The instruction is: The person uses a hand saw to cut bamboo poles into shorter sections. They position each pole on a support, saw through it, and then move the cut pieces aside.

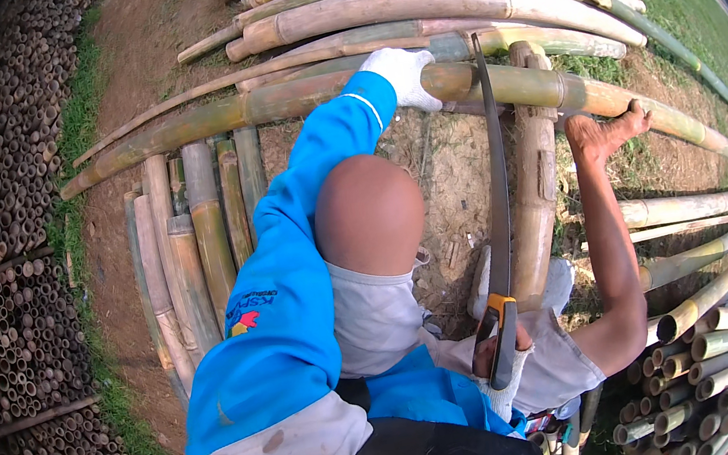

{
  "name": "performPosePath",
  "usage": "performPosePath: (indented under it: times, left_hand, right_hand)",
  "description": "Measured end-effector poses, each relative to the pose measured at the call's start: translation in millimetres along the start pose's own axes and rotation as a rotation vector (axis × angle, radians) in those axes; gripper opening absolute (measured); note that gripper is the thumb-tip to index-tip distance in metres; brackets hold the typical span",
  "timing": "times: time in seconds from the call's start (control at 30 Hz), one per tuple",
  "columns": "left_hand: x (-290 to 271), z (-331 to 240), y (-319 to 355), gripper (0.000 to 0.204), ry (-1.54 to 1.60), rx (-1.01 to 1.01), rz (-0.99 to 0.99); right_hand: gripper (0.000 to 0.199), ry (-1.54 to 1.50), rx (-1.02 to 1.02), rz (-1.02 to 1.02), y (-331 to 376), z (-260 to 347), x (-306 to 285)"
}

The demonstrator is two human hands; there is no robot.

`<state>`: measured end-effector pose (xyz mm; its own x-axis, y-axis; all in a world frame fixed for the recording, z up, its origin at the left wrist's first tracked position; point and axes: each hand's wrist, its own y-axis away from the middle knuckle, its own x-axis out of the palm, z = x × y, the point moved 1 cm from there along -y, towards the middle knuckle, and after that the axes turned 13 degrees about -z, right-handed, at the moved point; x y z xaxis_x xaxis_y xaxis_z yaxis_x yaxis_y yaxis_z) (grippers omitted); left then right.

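My left hand, in a white glove, is closed over a long greenish-brown bamboo pole lying crosswise in front of me. My right hand is low near my lap, wrapped round the black and orange handle of a handsaw. The saw's long dark blade points away from me, its tip reaching past the pole just right of my left hand. Whether the teeth touch the pole, I cannot tell. My bare foot rests against the pole at the right. A thick bamboo support runs toward me beneath the pole.
Several long bamboo poles lie at the far side. Shorter bamboo lengths lie side by side at the left. A large stack of cut bamboo fills the far left, and more cut poles are piled at the lower right.
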<state>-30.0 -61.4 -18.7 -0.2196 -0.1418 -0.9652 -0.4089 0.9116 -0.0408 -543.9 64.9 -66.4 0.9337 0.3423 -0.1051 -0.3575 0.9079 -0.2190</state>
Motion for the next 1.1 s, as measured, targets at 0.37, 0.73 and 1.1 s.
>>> performPosePath:
  times: [0.37,0.73,1.1]
  left_hand:
    - [-5.4,-4.6,-2.2,0.108,-0.049,-0.024,0.004]
    - [-0.6,-5.5,-8.2,0.103,-0.032,-0.091,0.073]
    - [-5.0,-2.9,-9.4,0.100,-0.051,-0.036,-0.023]
  right_hand:
    - [0.067,0.155,-0.150,0.016,-231.2,-16.0,154.4]
    - [0.070,0.179,-0.024,0.033,-85.0,55.4,47.6]
    - [0.076,0.071,0.133,0.096,-113.2,10.6,76.2]
